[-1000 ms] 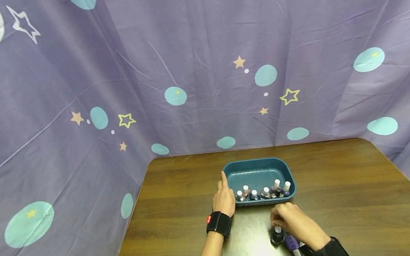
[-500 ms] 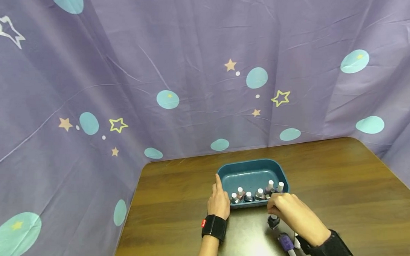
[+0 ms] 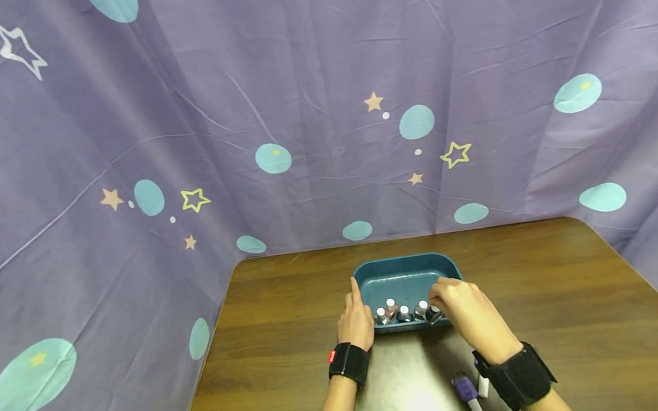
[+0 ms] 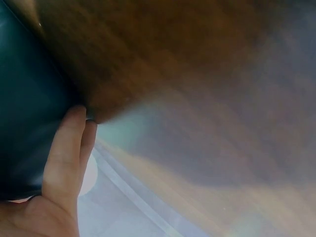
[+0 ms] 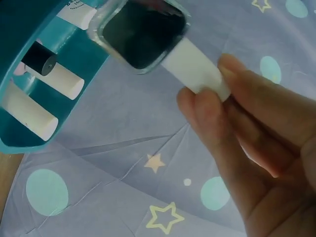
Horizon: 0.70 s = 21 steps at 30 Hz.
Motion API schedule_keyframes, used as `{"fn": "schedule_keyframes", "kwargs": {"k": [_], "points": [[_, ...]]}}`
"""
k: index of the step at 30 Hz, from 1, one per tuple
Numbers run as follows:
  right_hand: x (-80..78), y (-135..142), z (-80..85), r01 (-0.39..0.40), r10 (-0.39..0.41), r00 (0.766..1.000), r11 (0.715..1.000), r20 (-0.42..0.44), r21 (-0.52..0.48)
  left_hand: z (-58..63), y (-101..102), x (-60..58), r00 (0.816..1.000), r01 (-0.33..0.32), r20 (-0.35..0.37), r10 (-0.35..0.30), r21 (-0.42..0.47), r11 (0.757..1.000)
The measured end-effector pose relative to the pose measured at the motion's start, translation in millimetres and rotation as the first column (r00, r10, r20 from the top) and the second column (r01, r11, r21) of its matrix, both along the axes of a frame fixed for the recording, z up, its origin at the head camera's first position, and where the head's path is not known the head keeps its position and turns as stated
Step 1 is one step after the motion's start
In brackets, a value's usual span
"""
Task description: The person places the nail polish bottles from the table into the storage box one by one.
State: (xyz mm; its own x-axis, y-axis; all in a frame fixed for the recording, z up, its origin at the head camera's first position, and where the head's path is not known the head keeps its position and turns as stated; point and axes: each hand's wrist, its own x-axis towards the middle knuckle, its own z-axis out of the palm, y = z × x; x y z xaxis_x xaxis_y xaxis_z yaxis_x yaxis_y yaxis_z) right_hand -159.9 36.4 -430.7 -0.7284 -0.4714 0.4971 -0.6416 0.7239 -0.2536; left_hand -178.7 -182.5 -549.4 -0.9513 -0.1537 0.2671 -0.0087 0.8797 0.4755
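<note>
My right hand [image 3: 463,303] pinches the white cap of a dark nail polish bottle [image 5: 144,34] between thumb and fingers. In the head view this bottle hangs at the front right rim of a teal tray [image 3: 399,264]. Several white-capped nail polish bottles [image 3: 404,313] stand along the tray's front side. A black cap [image 5: 40,58] shows among white caps in the right wrist view. My left hand [image 3: 357,325] rests against the tray's left side, its index finger [image 4: 64,153] straight along the wall. My right hand hides the tray's right end in the head view.
On the table [image 3: 289,316] in front of the tray lie a purple bottle with a white cap [image 3: 464,387] and another white cap [image 3: 483,386], near the right wrist. A purple patterned curtain [image 3: 315,109] hangs behind and left of the table.
My right hand has lifted the dark nail polish bottle from the table and carried it forward to the tray's front right. The left hand stays at the tray's left side.
</note>
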Motion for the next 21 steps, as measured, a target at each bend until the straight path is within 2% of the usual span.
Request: {"fn": "schedule_keyframes", "kwargs": {"k": [6,14,21], "points": [[-11.7,-2.7,-2.5,-0.017,0.015,1.0,0.999,-0.026,-0.044,-0.5,0.4,-1.0,1.0,0.004,0.004,-0.004,0.012,1.0],[-26.1,-5.7,-7.7,-0.031,0.028,0.999,0.996,-0.028,-0.082,5.2,2.5,0.7,1.0,-0.006,0.012,0.006,0.012,1.0],[-44.5,-11.6,-28.7,-0.03,0.025,0.999,0.996,-0.048,-0.088,5.1,1.1,1.7,1.0,-0.011,0.013,0.01,0.02,1.0]]}}
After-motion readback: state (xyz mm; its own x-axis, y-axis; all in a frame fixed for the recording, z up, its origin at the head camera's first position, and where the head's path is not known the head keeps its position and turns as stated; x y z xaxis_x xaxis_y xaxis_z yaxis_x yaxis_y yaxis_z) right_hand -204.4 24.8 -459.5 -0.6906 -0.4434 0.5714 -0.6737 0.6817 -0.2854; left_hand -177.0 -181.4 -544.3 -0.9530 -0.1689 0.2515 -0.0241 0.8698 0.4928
